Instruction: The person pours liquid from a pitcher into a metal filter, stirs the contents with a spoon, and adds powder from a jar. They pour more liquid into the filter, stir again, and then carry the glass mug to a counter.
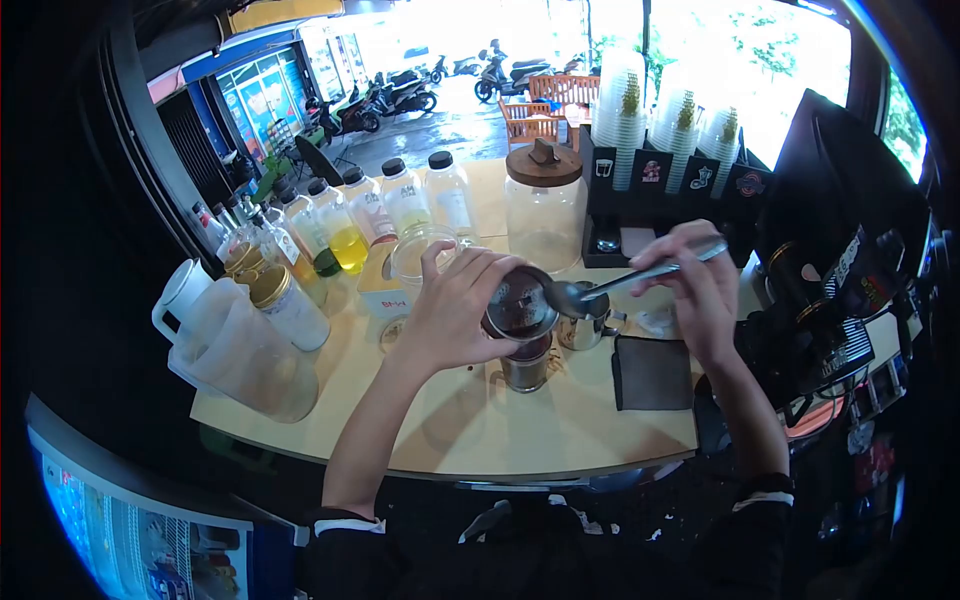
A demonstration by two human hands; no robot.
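My left hand (pixel 455 310) is wrapped round a small round container (pixel 522 305), tilted so that its dark inside faces me. What is in the container I cannot make out. In my right hand (pixel 700 290) is a metal spoon (pixel 640 275), its bowl close to the container's right rim. A cup (pixel 525 372) with something dark in its upper part stands on the counter directly below the container, partly covered by it. Just to the right sits a small metal pitcher (pixel 580 332). A folded dark cloth (pixel 652 373) lies below my right hand.
Plastic pitchers (pixel 245 350) and lidded jars (pixel 290 305) stand at the left of the counter (pixel 480 435). Several black-capped bottles (pixel 405 195) line the back, near a wooden-lidded glass jar (pixel 545 215). Stacked cups (pixel 620 115) and black equipment (pixel 820 260) occupy the right.
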